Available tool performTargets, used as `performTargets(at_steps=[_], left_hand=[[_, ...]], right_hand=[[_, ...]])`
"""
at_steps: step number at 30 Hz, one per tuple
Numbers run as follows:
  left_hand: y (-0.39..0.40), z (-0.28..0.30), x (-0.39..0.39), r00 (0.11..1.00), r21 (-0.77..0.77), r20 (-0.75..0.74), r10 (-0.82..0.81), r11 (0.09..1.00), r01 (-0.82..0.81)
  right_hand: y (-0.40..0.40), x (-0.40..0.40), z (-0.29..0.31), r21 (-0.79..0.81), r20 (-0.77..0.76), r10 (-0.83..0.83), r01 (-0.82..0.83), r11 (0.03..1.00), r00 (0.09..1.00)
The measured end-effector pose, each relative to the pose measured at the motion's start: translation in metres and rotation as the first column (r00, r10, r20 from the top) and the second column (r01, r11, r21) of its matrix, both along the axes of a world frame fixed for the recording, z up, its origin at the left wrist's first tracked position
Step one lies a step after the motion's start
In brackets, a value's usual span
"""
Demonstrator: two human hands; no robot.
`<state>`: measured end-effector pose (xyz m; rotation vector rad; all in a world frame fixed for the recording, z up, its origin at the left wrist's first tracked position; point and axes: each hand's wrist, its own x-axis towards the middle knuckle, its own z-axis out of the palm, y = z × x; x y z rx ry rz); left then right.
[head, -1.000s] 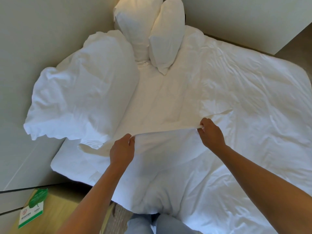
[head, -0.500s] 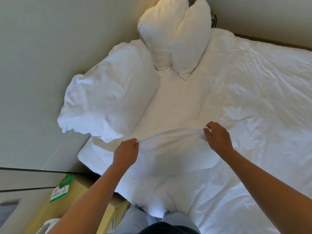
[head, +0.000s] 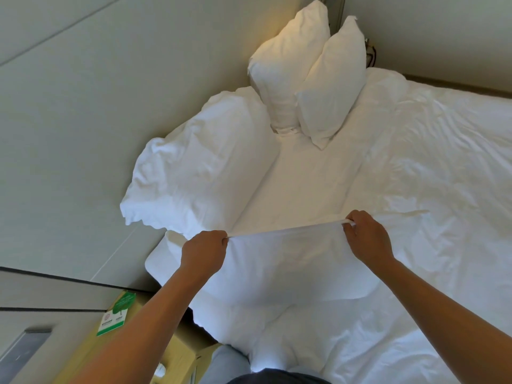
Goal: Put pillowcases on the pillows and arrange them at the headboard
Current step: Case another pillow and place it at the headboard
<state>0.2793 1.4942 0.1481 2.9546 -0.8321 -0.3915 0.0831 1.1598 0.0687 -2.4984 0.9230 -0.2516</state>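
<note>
A white pillowcase hangs stretched between my hands above the near part of the bed. My left hand grips its top edge at the left corner. My right hand pinches the same edge at the right corner. The cloth drapes down toward me over a bulky white mass near my legs. A large cased pillow lies against the headboard wall at the left. Two more white pillows stand upright, leaning together in the far corner.
The bed is covered by a rumpled white duvet reaching to the right. A wooden bedside table with a green and white card stands at the lower left. Cables show in the far corner.
My view has swung to the left and closer, so the pillows sit further right in view. Both hands have pulled the pillowcase edge taut and level; the loose flap past my right hand is gone.
</note>
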Motion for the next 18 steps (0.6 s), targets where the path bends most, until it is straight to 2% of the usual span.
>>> performTargets(at_steps=[3,5,9,11,18], left_hand=[[0.000,0.001,-0.002,1.000,0.023,0.027,0.006,1.000,-0.007],[-0.001,-0.002,-0.003,1.000,-0.023,0.000,0.012,1.000,-0.012],[-0.001,-0.011,-0.002,0.971,-0.230,-0.235,0.051,0.967,-0.107],[0.000,-0.015,-0.002,0.959,-0.309,-0.274,0.073,0.937,-0.160],[0.003,-0.011,0.007,0.965,-0.347,-0.168,0.203,0.904,-0.250]], right_hand=[[0.001,0.003,0.002,0.037,-0.006,0.016,-0.016,0.999,1.000],[0.000,0.003,0.002,0.080,0.005,0.039,-0.039,0.996,0.999],[-0.006,0.002,0.006,0.190,0.045,0.003,-0.012,0.982,0.999],[-0.009,0.003,0.010,0.182,0.075,0.006,-0.019,0.983,0.997],[-0.016,0.035,0.037,0.141,0.132,0.066,-0.084,0.986,0.989]])
